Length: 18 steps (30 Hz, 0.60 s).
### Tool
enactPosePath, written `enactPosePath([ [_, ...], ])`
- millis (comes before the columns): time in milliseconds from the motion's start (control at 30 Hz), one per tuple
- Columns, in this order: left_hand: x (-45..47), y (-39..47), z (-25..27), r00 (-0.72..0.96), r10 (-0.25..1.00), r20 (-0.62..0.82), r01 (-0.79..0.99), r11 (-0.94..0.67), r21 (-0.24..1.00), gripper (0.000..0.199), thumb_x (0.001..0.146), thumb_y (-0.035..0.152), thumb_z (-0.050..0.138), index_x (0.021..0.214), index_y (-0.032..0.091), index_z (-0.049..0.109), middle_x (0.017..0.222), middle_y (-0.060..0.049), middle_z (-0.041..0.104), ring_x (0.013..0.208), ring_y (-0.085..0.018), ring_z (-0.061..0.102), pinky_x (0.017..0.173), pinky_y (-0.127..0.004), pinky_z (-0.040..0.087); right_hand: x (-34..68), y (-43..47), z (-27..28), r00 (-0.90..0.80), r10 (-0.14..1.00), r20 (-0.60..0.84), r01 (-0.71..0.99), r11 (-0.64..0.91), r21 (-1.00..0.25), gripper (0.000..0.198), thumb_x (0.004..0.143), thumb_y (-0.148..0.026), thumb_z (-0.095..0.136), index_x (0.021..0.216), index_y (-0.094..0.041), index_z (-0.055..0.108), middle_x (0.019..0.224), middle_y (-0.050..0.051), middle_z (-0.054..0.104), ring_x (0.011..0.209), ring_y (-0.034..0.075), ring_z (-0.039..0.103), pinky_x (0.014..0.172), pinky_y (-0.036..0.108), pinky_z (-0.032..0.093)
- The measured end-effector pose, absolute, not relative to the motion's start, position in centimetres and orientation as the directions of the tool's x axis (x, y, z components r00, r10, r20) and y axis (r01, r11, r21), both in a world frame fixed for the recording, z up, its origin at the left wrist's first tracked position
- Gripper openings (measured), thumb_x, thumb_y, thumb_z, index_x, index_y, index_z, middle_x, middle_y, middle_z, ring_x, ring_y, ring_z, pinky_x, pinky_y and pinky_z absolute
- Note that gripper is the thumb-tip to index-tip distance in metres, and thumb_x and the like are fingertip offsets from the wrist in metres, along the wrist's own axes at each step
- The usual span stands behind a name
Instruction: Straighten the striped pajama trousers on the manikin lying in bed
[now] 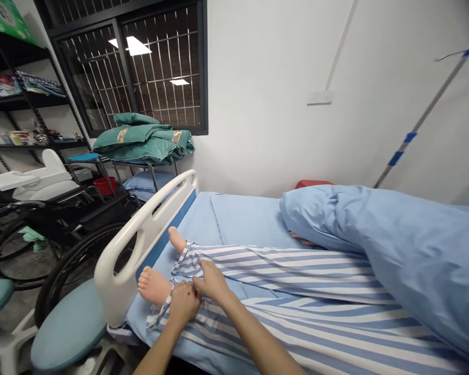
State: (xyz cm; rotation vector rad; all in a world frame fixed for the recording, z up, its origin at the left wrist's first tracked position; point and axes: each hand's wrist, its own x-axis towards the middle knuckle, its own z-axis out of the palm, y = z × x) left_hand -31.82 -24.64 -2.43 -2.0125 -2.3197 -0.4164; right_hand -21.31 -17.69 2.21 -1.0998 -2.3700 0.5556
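Observation:
Blue-and-white striped trousers (289,268) cover the legs of a figure lying on the bed, whose smooth, doll-like near foot (155,285) and far foot (177,240) stick out of the cuffs. My left hand (185,301) is closed on the cloth of the near trouser leg, just above the ankle. Right beside it, my right hand (214,283) has its fingers curled into the striped cloth between the two legs, thumb toward the far leg. The fingertips of both hands are partly hidden. A bunched light-blue quilt (394,239) covers the upper legs and body.
A white footboard (140,229) closes the bed's left end. Beyond it stand a wheelchair (82,224) and a round stool (71,328). Green folded bedding (148,140) lies by the window. A drip pole (422,117) leans at the right.

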Motion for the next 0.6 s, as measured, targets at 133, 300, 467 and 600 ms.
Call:
enactPosePath([
  [133, -31.9, -24.3, -3.2, -0.185, 0.964, 0.192, 0.975, 0.155, 0.160, 0.024, 0.078, 0.021, 0.039, 0.069, 0.016, 0.061, 0.074, -0.013, 0.062, 0.078, -0.025, 0.055, 0.069, -0.039, 0.034, -29.2, -12.7, 5.6, -0.595, 0.723, 0.351, 0.499, 0.674, -0.544, 0.050, 0.074, -0.032, 0.050, 0.120, -0.012, 0.044, 0.116, 0.012, 0.055, 0.106, 0.022, 0.051, 0.087, 0.030, 0.038],
  [300, -32.3, -24.0, -4.3, -0.189, 0.974, 0.128, 0.970, 0.165, 0.181, 0.020, 0.076, 0.024, 0.043, 0.069, 0.017, 0.061, 0.073, -0.014, 0.061, 0.078, -0.024, 0.054, 0.065, -0.038, 0.033, -35.2, -9.0, 4.9, -0.588, 0.757, 0.284, 0.550, 0.632, -0.546, 0.058, 0.071, -0.032, 0.056, 0.123, -0.012, 0.040, 0.121, 0.013, 0.053, 0.110, 0.021, 0.050, 0.087, 0.029, 0.038],
  [467, -32.4, -24.0, -4.6, -0.197, 0.974, 0.111, 0.968, 0.175, 0.181, 0.020, 0.077, 0.024, 0.043, 0.072, 0.017, 0.061, 0.074, -0.014, 0.060, 0.078, -0.024, 0.053, 0.065, -0.038, 0.033, -33.9, -8.1, -0.2, -0.593, 0.803, -0.062, 0.739, 0.512, -0.438, 0.060, 0.052, -0.041, 0.073, 0.104, -0.015, 0.055, 0.096, 0.014, 0.065, 0.092, 0.026, 0.061, 0.076, 0.034, 0.043],
  [600, -31.9, -24.2, -3.6, -0.213, 0.965, 0.150, 0.964, 0.184, 0.190, 0.020, 0.077, 0.021, 0.041, 0.071, 0.016, 0.060, 0.074, -0.009, 0.061, 0.079, -0.022, 0.054, 0.069, -0.035, 0.034, -31.7, -8.5, -1.2, -0.559, 0.805, -0.197, 0.823, 0.511, -0.247, 0.065, 0.046, -0.046, 0.075, 0.101, -0.017, 0.057, 0.096, 0.014, 0.066, 0.094, 0.028, 0.061, 0.080, 0.037, 0.042],
])
